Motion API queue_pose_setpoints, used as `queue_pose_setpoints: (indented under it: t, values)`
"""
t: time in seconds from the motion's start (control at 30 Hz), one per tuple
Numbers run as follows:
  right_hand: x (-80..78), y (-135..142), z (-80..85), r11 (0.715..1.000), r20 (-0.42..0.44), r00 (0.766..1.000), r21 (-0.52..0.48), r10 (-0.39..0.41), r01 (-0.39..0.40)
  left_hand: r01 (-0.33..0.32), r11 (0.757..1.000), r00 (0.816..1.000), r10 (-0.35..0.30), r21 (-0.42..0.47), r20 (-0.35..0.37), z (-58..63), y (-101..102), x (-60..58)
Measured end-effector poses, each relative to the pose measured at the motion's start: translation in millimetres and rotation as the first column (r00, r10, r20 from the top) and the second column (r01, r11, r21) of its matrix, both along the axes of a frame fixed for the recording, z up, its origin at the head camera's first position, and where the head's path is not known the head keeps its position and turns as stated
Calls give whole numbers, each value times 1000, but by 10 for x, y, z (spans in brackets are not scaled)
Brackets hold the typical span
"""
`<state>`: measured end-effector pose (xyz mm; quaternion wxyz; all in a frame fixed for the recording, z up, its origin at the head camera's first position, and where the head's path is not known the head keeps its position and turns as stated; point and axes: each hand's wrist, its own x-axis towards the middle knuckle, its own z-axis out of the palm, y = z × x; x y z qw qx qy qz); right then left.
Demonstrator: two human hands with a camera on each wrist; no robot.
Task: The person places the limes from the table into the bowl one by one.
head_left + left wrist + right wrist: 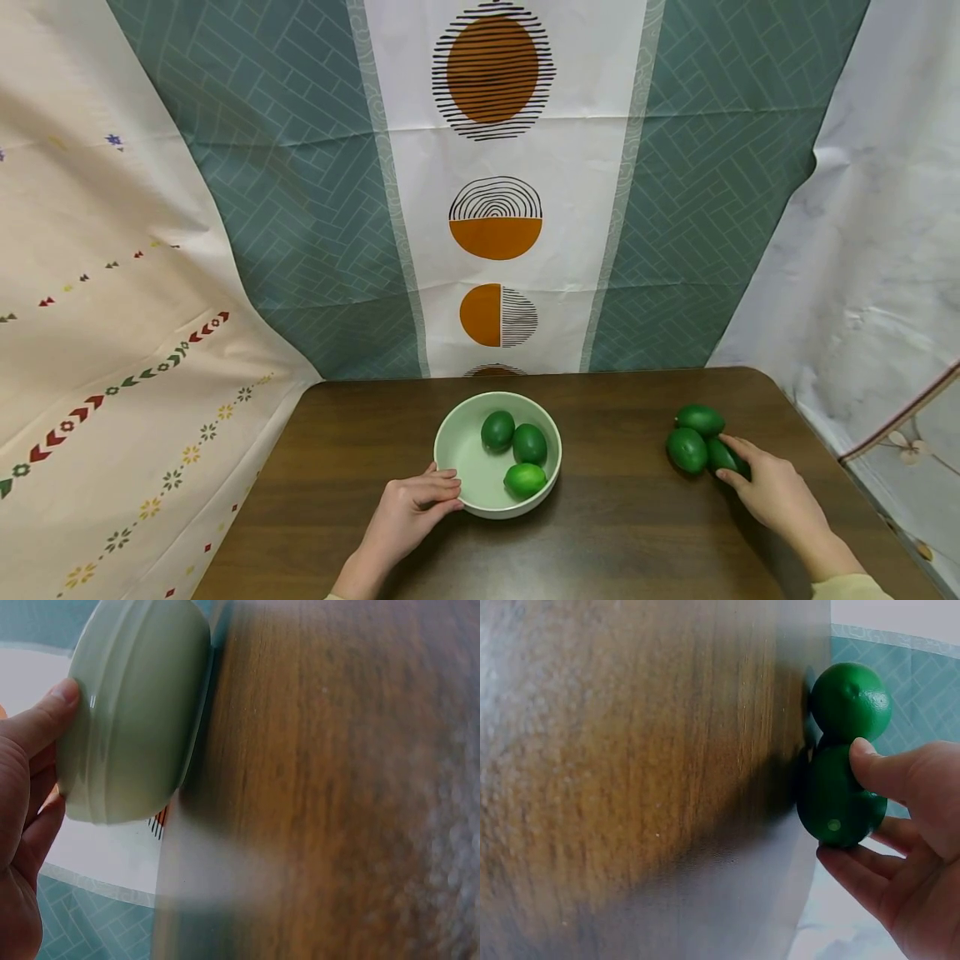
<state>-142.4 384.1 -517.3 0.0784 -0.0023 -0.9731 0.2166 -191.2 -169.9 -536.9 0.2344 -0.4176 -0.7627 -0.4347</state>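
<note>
As the right grip (780,492) pinches, green fruit (829,796) between thumb (889,776) and fingers (859,877)

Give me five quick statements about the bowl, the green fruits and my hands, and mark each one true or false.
1. The bowl contains three green fruits. True.
2. Your right hand grips a dark green fruit. True.
3. Your right hand also touches the bowl. False: your left hand does.
4. All the fruits in the bowl are the same shade. False: one lighter fruit stands out.
5. The bowl stands on a brown table. True.
</note>
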Motion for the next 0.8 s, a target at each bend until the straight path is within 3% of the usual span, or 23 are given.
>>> queue_pose_setpoints:
  t: [0.8]
  values:
    - [52, 22, -31, 998, -19, 999, -59, -36, 34, -1, 1000, 1000, 1, -7, 6, -11, -6, -16]
